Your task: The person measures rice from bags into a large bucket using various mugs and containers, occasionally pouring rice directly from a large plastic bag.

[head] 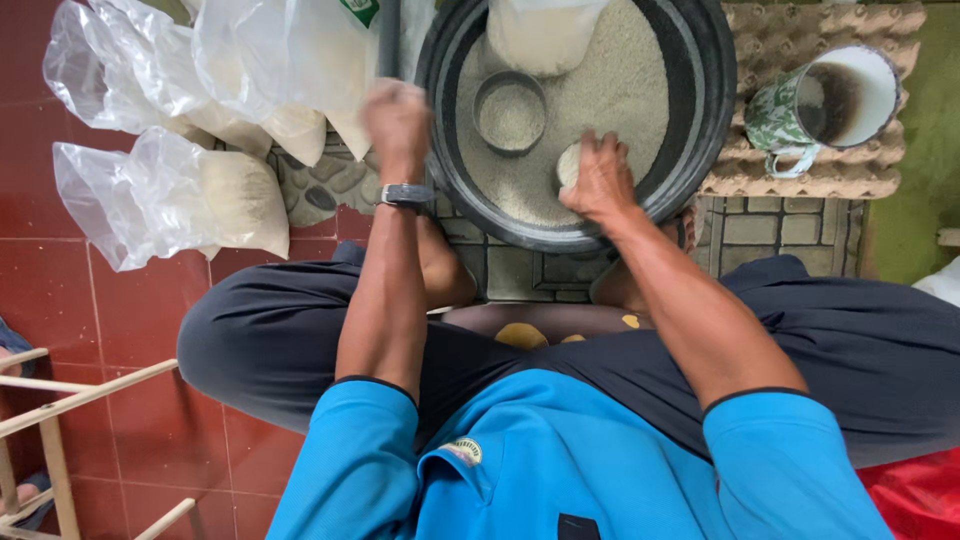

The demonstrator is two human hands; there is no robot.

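A large black basin (700,120) full of pale grain stands on the floor in front of my crossed legs. My right hand (600,180) is inside it near the front rim, closed around a small round cup (570,163) heaped with grain. A second round tin (510,112) of grain rests in the middle of the basin. My left hand (398,120), blurred, is at the basin's left rim beside clear plastic bags (290,60); what it holds is unclear. A filled plastic bag (540,35) stands at the basin's far side.
Several clear bags of grain (215,195) lie on the red tiled floor at left. A green patterned enamel mug (830,105) sits on grey egg trays (880,165) at right. A wooden frame (60,420) is at lower left, red plastic (920,495) at lower right.
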